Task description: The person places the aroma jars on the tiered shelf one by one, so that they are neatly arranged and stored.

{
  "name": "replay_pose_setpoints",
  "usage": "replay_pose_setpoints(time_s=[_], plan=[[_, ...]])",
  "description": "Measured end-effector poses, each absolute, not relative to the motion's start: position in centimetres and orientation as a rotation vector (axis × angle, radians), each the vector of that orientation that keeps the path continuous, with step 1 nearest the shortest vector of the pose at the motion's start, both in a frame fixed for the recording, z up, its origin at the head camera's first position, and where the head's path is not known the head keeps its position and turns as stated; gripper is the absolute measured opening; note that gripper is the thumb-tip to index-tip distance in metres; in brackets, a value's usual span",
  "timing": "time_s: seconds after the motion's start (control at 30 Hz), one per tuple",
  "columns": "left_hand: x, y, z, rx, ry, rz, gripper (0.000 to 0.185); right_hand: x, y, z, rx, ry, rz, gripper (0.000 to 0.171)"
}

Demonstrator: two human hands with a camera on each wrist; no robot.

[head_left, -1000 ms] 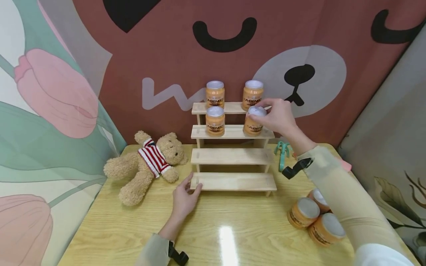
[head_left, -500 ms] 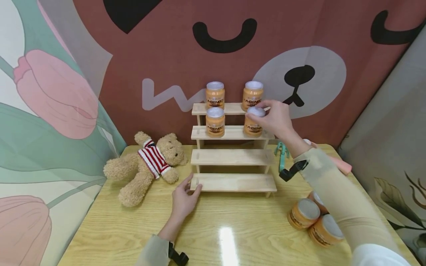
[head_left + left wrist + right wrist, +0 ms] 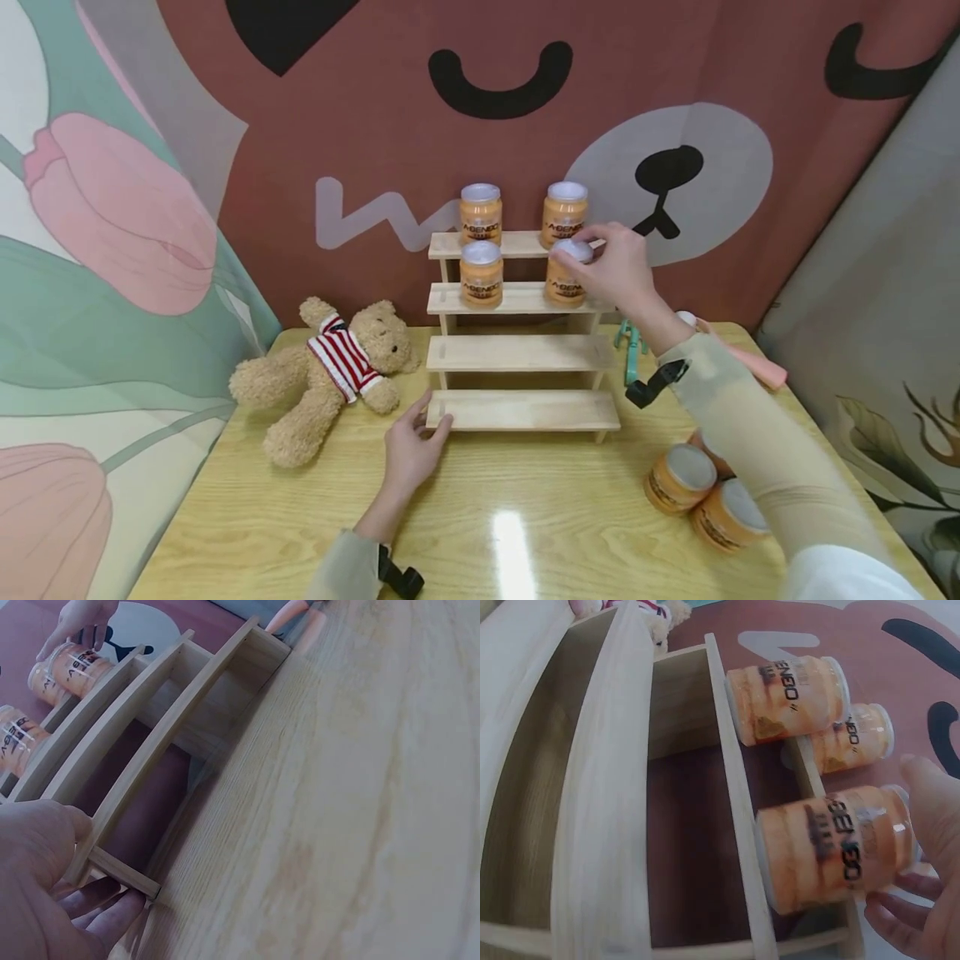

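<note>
A wooden four-step display rack [image 3: 522, 408] stands on the table. Orange jars with silvery lids sit on its two upper steps, two on each. My right hand [image 3: 621, 262] pinches the lid of the right-hand jar [image 3: 564, 287] on the second step from the top; in the right wrist view that jar [image 3: 821, 851] stands on the step with thumb and fingers around its lid. My left hand [image 3: 412, 454] grips the left end of the lowest step. In the left wrist view its thumb lies on the board and its fingers [image 3: 116, 915] curl around the end support.
Several more orange jars [image 3: 678, 479] stand at the table's right, partly behind the right sleeve. A teddy bear [image 3: 337, 375] in a striped shirt lies left of the rack. Behind the right arm are a green item [image 3: 632, 354] and a pink item [image 3: 761, 367]. A printed curtain hangs behind.
The right hand stays at the same jar's lid, and the jar looks slightly turned and straighter. The right forearm has shifted a little left. The left hand keeps its grip on the rack.
</note>
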State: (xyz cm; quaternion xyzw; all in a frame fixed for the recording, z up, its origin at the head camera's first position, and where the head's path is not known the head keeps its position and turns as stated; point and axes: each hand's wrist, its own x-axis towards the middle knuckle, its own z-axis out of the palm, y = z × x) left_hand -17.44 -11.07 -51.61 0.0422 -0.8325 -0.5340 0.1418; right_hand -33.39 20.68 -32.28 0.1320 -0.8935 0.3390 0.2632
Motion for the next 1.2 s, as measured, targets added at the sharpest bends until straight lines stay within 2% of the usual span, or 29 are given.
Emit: replay_pose_setpoints(time_s=[0.47,0.67,1.2], plan=[[-17.7,-11.2,-51.4,0.109,-2.394,-1.522,0.057,-29.9,27.0,-31.2,0.455,-2.476,0.769,0.036],[-17.5,-11.3,-51.5,0.113,-2.406,-1.530,0.058,-27.8,29.2,-32.3,0.427,-2.600,0.721,0.041],[-17.6,-11.1,-51.7,0.093,-2.393,-1.523,0.057,-22.0,32.3,-36.2,0.648,-2.732,0.619,0.023]])
